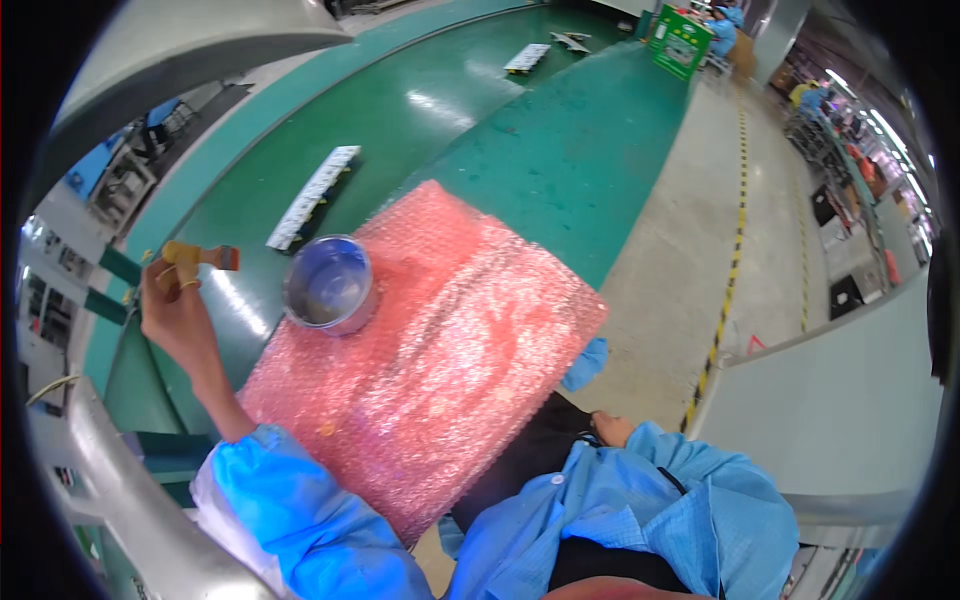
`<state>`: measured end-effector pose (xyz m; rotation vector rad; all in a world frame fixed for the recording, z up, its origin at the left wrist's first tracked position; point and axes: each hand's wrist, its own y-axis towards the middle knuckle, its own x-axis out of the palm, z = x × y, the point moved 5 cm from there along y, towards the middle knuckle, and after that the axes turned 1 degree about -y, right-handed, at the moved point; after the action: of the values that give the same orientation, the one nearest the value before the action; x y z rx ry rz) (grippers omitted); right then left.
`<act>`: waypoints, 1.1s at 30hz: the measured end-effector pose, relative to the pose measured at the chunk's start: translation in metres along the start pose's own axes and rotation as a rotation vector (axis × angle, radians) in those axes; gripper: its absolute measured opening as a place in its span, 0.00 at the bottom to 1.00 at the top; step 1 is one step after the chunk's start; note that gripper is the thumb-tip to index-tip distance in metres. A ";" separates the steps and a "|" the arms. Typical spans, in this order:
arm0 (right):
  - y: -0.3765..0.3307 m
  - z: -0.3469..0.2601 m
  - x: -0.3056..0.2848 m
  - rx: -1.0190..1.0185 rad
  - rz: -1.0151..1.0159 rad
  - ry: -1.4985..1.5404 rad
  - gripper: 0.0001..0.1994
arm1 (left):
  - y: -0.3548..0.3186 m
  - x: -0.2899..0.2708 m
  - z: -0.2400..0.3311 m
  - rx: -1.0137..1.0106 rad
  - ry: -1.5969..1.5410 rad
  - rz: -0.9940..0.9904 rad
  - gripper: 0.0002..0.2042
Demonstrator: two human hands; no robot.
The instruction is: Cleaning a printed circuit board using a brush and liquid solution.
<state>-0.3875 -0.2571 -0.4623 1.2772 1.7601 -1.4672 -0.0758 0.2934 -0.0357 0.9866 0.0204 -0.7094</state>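
My left hand (172, 312) is raised at the far left, its fingers closed round the handle of a small flat paint brush (215, 257). The brush has a yellowish handle and a reddish-brown tip pointing right. A round metal bowl (343, 318) stands on a sheet of pink bubble wrap (480, 330), near its far left edge. Only a little shows in the bowl, and I cannot make out its contents. Down by my lap, beyond the bubble wrap, lies my right hand (610, 428); its fingers are mostly hidden.
Ahead runs a green belt (560, 150) carrying a long white strip board (315, 197) and a smaller white one (527, 58). Grey metal machine parts (120, 480) stand close on the left. A pale grey panel (840, 390) is at right. People in blue work farther off.
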 end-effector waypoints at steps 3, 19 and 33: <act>0.005 -0.007 -0.002 0.026 -0.119 0.029 0.11 | -0.001 -0.010 -0.002 -0.009 -0.015 0.012 0.08; 0.006 0.021 0.037 0.256 0.174 -0.043 0.17 | -0.001 0.001 -0.002 0.003 -0.017 -0.019 0.06; 0.023 0.022 0.042 -0.167 0.064 0.035 0.11 | -0.004 -0.007 -0.006 -0.023 0.063 0.000 0.07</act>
<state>-0.3889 -0.2641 -0.5148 1.2674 1.8059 -1.2422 -0.0814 0.3003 -0.0404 0.9866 0.0838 -0.6764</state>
